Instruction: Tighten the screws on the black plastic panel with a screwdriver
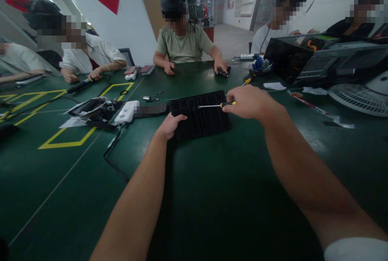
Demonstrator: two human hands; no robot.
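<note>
A black ribbed panel point(209, 123) is tilted a little above or on the green table in front of me; I cannot tell whether its far edge touches the tabletop. My left hand point(169, 127) grips its left edge, thumb on the upper face and the other fingers mostly hidden. Closed round the yellow-and-black handle of a screwdriver point(210, 106) is my right hand point(250, 101). The shaft points left across the panel, and its tip is over the panel's middle. Just beyond my right hand lies a second yellow-handled tool point(248, 81), partly hidden.
Left of the panel lie a dark phone-like slab point(151, 110), a white device point(127, 111) with a cable, and a black clutter of parts point(97, 109). Small metal pieces point(147, 98) lie behind. A white fan point(360, 95) and computer cases point(336, 65) stand right. Several people sit around.
</note>
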